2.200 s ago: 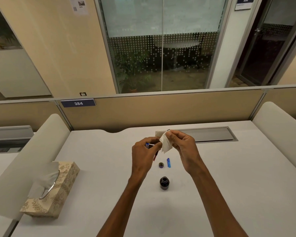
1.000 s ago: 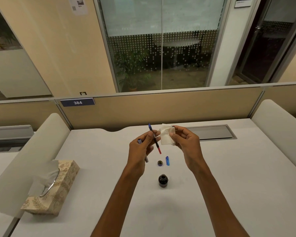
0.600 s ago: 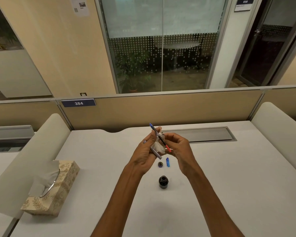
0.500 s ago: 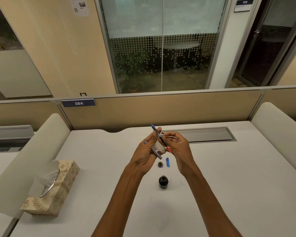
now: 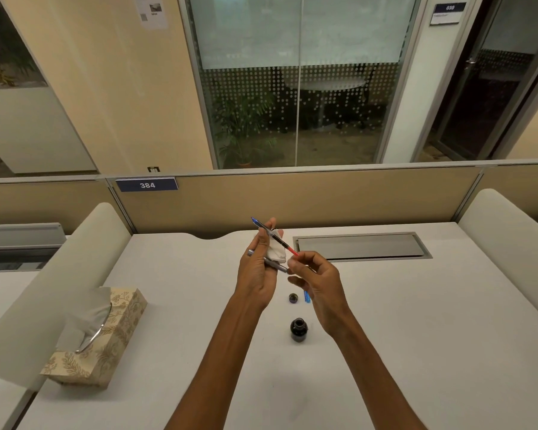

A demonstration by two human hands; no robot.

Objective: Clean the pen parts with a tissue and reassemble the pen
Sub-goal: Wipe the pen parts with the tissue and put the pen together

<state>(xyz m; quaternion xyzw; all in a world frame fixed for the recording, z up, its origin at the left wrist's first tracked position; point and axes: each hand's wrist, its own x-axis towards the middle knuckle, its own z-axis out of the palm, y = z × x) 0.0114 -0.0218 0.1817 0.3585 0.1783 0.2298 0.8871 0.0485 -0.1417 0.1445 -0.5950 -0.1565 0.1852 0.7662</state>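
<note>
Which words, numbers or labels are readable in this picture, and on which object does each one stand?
"384": white digits on the dark blue plate on the beige desk partition.
"030": on the dark blue door sign at upper right; the line beneath it is too blurred.
White paper notice on the beige wall: too small to read.
Floral cardboard tissue box: no readable text.
</note>
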